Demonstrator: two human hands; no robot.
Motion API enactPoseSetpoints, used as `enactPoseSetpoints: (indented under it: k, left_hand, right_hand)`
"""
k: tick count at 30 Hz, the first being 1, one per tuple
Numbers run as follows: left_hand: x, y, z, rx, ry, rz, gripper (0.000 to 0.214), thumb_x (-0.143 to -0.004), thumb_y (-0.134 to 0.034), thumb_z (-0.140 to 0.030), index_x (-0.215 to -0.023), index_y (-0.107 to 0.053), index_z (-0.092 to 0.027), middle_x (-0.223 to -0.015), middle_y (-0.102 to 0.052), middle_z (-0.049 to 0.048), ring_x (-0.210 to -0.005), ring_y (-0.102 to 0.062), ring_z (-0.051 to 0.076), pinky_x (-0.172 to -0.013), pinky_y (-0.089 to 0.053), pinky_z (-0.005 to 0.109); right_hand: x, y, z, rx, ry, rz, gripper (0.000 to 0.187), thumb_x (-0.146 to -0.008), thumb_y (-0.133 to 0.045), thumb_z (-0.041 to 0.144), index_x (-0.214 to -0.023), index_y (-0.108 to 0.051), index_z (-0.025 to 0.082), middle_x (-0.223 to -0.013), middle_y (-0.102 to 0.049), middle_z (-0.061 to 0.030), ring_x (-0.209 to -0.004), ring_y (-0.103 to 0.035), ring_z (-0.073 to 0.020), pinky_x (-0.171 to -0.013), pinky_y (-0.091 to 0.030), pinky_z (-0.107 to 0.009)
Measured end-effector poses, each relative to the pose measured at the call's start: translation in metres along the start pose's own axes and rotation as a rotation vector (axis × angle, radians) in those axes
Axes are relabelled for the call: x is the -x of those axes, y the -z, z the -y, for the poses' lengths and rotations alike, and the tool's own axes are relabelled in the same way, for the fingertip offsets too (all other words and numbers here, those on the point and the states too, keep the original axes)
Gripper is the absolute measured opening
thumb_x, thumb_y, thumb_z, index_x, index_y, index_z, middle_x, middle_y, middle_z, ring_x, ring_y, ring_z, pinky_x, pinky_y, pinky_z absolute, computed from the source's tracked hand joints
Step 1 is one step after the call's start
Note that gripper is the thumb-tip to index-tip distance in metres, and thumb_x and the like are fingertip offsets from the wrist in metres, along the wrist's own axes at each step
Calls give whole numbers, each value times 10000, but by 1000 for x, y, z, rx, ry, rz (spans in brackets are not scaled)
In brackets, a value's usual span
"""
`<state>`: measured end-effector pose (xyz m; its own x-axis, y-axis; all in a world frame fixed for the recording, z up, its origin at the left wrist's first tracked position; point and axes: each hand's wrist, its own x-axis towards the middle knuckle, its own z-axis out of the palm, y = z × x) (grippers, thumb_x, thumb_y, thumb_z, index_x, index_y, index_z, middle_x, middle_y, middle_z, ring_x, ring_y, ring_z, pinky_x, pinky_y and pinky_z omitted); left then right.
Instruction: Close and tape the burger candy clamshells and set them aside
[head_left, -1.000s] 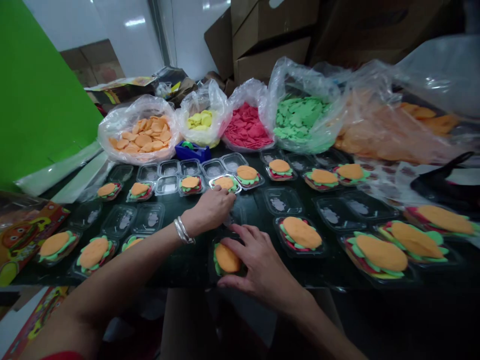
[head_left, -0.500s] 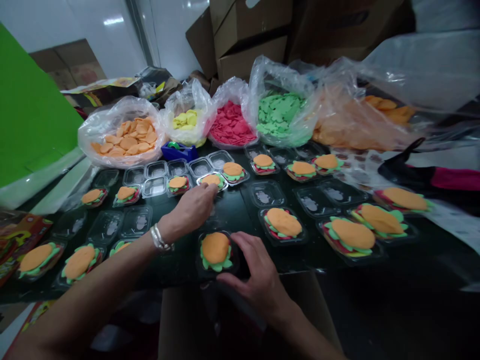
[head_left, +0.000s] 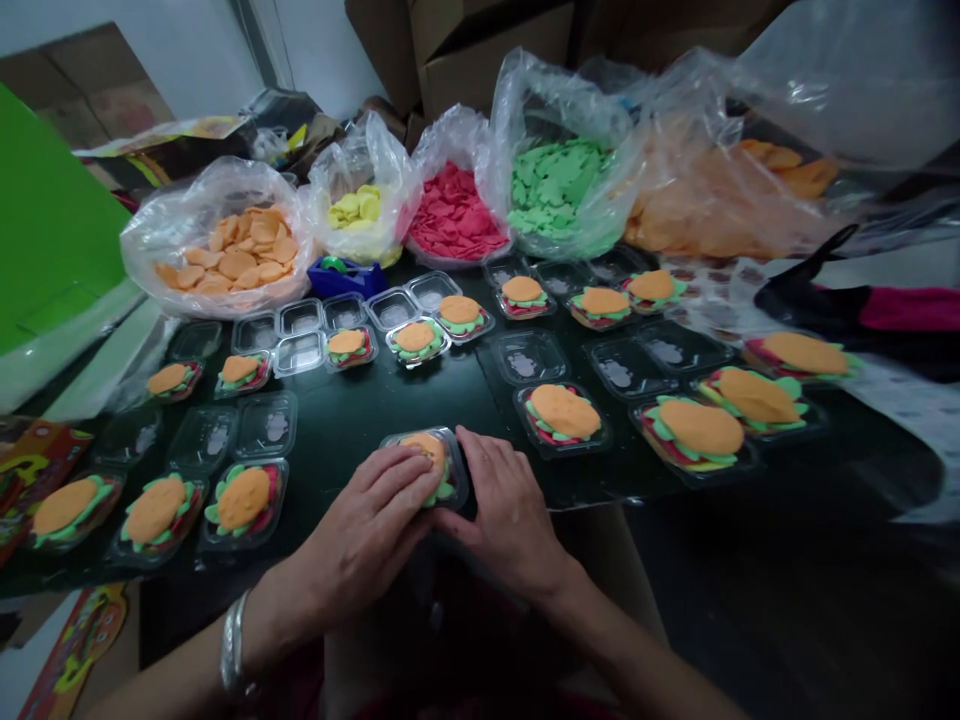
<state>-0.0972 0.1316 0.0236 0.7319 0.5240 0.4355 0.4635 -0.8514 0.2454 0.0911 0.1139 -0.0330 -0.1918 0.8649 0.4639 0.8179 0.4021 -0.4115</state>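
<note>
One orange-and-green round burger (head_left: 436, 455) in square clear-plastic tray (head_left: 457, 476). Left hand (head_left: 382, 510) over burger, grip unclear. Right hand (head_left: 514, 512) spread at tray's edge.

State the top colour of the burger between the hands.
Orange burger top; best in the head view.

Left fingers (head_left: 395, 478) over boxed burger (head_left: 444, 474), right fingers (head_left: 493, 468) beside, plastic bags (head_left: 517, 105) behind

A pale wall (head_left: 330, 60) is at the back, near big brown boxes (head_left: 487, 70). A bright green board (head_left: 52, 220) is on the left. The table (head_left: 360, 400) is dark.
</note>
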Motion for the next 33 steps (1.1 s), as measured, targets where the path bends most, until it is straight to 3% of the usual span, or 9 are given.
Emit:
enactPoseSetpoints:
  k: [6, 10, 14, 16, 19, 22, 26, 33]
  left_hand:
    - [15, -18, 19, 44, -59, -62, 409, -882, -505, -82, -1284, -498, -153, -1161, -651, 119, -1202, -508, 230, -1003, -467, 462]
    - [23, -32, 20, 23, -87, -112, 472, -874, -519, -77, -1337, -448, -138, -1206, -633, 139, -1265, -459, 242, -1050, -415, 483]
    - [21, -23, 18, 130, -67, -120, 434, -876, -479, -58, -1299, -490, -157, -1202, -638, 124, -1265, -464, 220, -1057, -408, 442]
    - [17, -13, 19, 232, 117, -150, 396, -882, -452, -68, -1255, -522, -183, -1209, -632, 106, -1230, -495, 210, -1031, -429, 414]
    - [7, -2, 25, 413, 627, -183, 327, -882, -488, -175, -1203, -551, -180, -1137, -649, 98, -1044, -602, 206, -899, -501, 362]
    - [-6, -1, 35, 749, 949, -27, 288, -839, -544, -290, -1083, -605, -149, -868, -675, 55, -703, -628, 159, -651, -524, 289]
    - [-25, -2, 43, 1127, 1187, 75, 206, -731, -640, -330, -780, -606, -132, -613, -569, -18, -486, -515, 90, -490, -443, 224]
    - [-32, -3, 35, 1174, 1320, -33, 252, -642, -709, -335, -744, -598, -133, -640, -550, -25, -561, -498, 78, -522, -401, 192]
  right_hand:
    - [-3, 15, -4, -186, 16, 138, 842, -696, -748, 446, -1362, -356, 112, -1312, -497, -201, -1198, -465, -325, -976, -430, -504]
    - [-18, 15, -5, -289, 142, 218, 856, -705, -758, 322, -1414, -299, 179, -1444, -372, -171, -1346, -316, -313, -1071, -341, -521]
    - [-26, 6, -6, -340, 199, 242, 810, -727, -735, 241, -1412, -305, 205, -1390, -461, -145, -1326, -366, -293, -1073, -346, -522]
    - [-25, 4, -6, -343, 163, 233, 806, -713, -750, 239, -1396, -324, 206, -1379, -472, -145, -1310, -390, -296, -1071, -353, -526]
    - [-20, 3, -5, -339, 121, 227, 833, -692, -767, 212, -1391, -313, 215, -1387, -460, -145, -1317, -380, -306, -1074, -354, -540]
    - [-17, 2, -3, -352, 110, 206, 854, -686, -768, 176, -1391, -286, 224, -1376, -465, -147, -1329, -365, -310, -1068, -364, -550]
    - [-16, 1, -4, -362, 144, 168, 830, -697, -756, 170, -1380, -286, 206, -1361, -470, -165, -1331, -359, -321, -1053, -385, -554]
    - [-15, -4, -4, -371, 160, 123, 813, -694, -743, 128, -1374, -302, 181, -1338, -491, -176, -1335, -352, -330, -1036, -409, -547]
